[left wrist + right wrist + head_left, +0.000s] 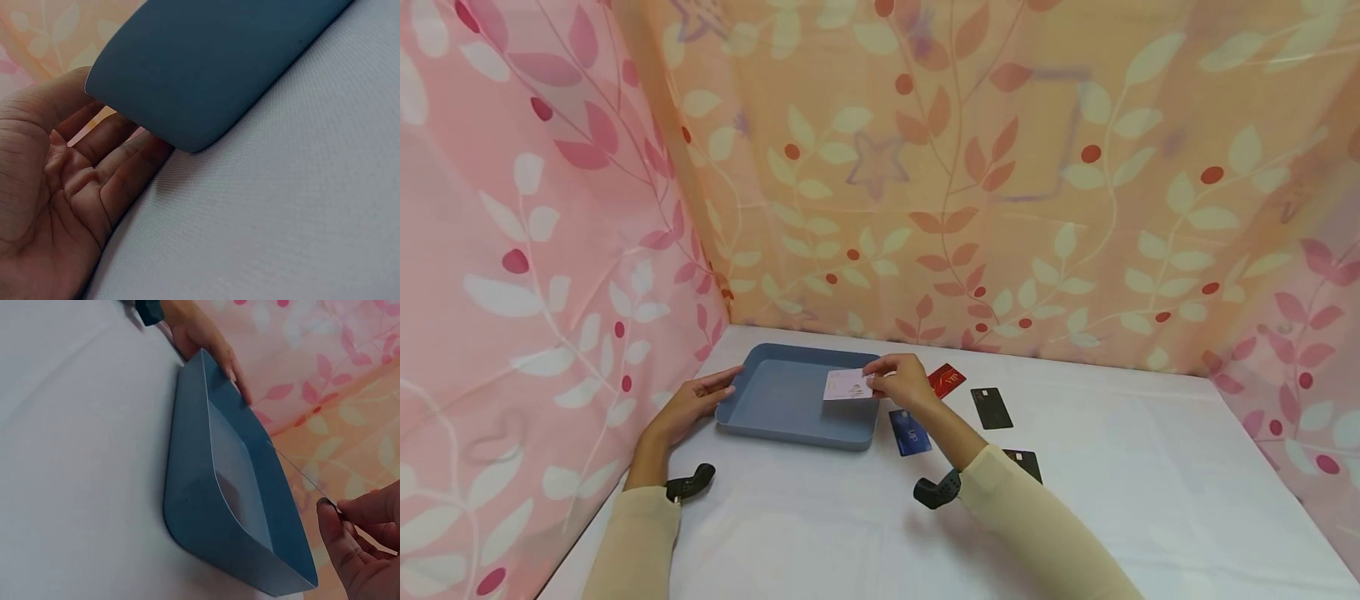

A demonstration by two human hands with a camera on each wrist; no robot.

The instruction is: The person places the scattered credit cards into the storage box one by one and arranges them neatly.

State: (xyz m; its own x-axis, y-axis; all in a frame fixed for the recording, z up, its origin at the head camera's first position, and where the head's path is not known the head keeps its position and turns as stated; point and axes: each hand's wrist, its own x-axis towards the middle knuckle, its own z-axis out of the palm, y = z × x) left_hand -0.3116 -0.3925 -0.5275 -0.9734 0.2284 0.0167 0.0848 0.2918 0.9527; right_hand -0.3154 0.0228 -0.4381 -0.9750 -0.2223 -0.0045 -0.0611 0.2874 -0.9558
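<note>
A pale pinkish-white card (847, 386) is pinched between the thumb and fingers of my right hand (904, 382), over the right part of the blue-grey tray (752, 427). From the right wrist the card (301, 473) appears nearly edge-on as a thin line above the tray. My left hand (691, 406) holds the tray's left wall, thumb over the rim and fingers along the outside. The left wrist view shows the fingers (103, 140) against the tray's corner, their tips hidden. Just right of the tray lie a blue VIP card (910, 432) and a red VIP card (947, 379), the red one partly covered by my right hand.
A black card (992, 408) lies farther right on the white-covered table (1150, 467). Another black card (1025, 462) is partly hidden by my right sleeve. Floral curtains (880, 167) stand behind the table and on both sides.
</note>
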